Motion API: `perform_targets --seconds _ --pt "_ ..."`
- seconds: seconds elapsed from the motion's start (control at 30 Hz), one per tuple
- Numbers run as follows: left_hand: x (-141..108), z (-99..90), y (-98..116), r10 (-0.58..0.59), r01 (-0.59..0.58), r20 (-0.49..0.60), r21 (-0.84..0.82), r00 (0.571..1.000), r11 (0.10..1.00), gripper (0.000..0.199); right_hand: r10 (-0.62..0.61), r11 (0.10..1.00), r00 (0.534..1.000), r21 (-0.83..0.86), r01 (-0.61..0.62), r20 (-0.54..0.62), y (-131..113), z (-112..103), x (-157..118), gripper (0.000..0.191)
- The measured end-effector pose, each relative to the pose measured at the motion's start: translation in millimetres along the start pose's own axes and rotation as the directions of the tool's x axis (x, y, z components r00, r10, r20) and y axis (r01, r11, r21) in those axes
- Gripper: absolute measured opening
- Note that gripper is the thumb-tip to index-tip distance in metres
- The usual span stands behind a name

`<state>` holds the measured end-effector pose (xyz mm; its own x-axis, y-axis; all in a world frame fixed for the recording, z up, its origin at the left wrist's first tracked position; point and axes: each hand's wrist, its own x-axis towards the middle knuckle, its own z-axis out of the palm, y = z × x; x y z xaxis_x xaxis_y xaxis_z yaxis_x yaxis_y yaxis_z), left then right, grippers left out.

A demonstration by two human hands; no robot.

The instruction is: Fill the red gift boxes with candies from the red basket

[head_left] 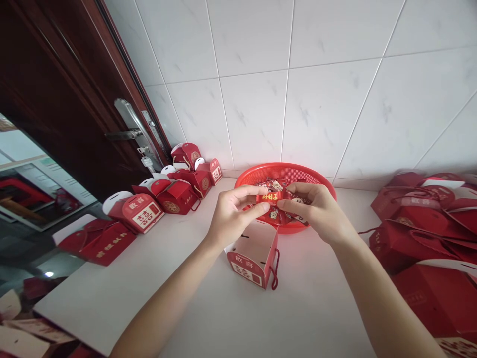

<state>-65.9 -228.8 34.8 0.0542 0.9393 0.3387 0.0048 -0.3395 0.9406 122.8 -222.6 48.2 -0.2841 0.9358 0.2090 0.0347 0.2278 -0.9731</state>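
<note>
White tile wall (253, 109) at the back, dark door (55, 64) at left, pale table (194, 318) beneath. Red basket (294, 229) against the wall, taken as landmark; plenty of wrapped sweets (275, 215) inside it.

Person's left hand (231, 214) pinches one end of a red sweet (269, 197) with yellow print; right hand (316, 209) pinches the other end. Sweet is held up over the basket's near side, between the fingertips of both hands, its wrapper apparently closed.

Open box (248, 271) upright on the table, just in front of the basket. Top unshut, pale inside showing, red cord (275, 273) hanging at its right side. How full it is cannot be told from this angle.

Left of the basket: a row of boxes (143, 211), running from near the wall toward the table's left edge. Most look folded up, some with white flaps standing; contents hidden. Right of the basket: a crowded, overlapping pile (417, 293) of red boxes, filled or not unclear.

Judged stage: partway. Several boxes stand shaped, one is open, one sweet is in the fingers, and the basket is well stocked.
</note>
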Motion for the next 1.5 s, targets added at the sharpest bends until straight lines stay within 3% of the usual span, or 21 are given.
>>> perform_targets --seconds 0.43,0.6,0.8,0.97,1.17,1.3,1.43,1.5 --pt "2.6 0.2 3.5 0.109 -0.105 -0.04 0.085 0.993 0.991 0.014 0.003 0.999 1.0 -0.054 -0.003 0.005 -0.8 1.0 -1.3 0.02" --pt "3.9 -1.1 3.1 0.068 -0.065 -0.028 0.085 0.997 0.994 0.02 -0.001 0.999 1.0 -0.044 0.001 -0.015 -1.5 0.8 -1.0 0.021" --pt "5.8 -4.4 4.3 -0.004 0.0 0.063 0.06 0.998 0.998 0.027 -0.01 1.0 1.0 -0.026 0.01 -0.007 -0.6 -0.5 0.2 0.021" --pt "8.0 -23.5 16.0 0.058 -0.083 0.114 0.222 0.992 0.972 0.028 -0.031 0.999 0.999 -0.025 0.03 -0.021 0.2 -4.5 -0.3 0.023" --pt "4.0 -41.6 28.2 -0.045 -0.201 0.383 0.576 0.923 0.792 0.019 -0.047 0.996 0.996 -0.075 0.041 -0.078 -1.5 -7.3 -1.3 0.026" --pt "-1.1 -38.0 31.5 -0.155 -0.233 0.471 0.662 0.868 0.712 0.021 -0.04 0.995 0.998 -0.093 0.036 -0.044 -1.7 -4.3 -1.8 0.026" --pt "-1.7 -39.4 31.3 -0.264 -0.315 0.596 0.689 0.758 0.653 0.033 -0.046 0.993 0.999 -0.111 0.044 -0.013 -0.7 -2.2 -1.7 0.028" --pt "-1.1 -41.0 30.4 -0.253 -0.333 0.608 0.683 0.753 0.65 0.037 -0.049 0.992 0.999 -0.113 0.049 -0.001 0.0 -1.8 -1.6 0.027"
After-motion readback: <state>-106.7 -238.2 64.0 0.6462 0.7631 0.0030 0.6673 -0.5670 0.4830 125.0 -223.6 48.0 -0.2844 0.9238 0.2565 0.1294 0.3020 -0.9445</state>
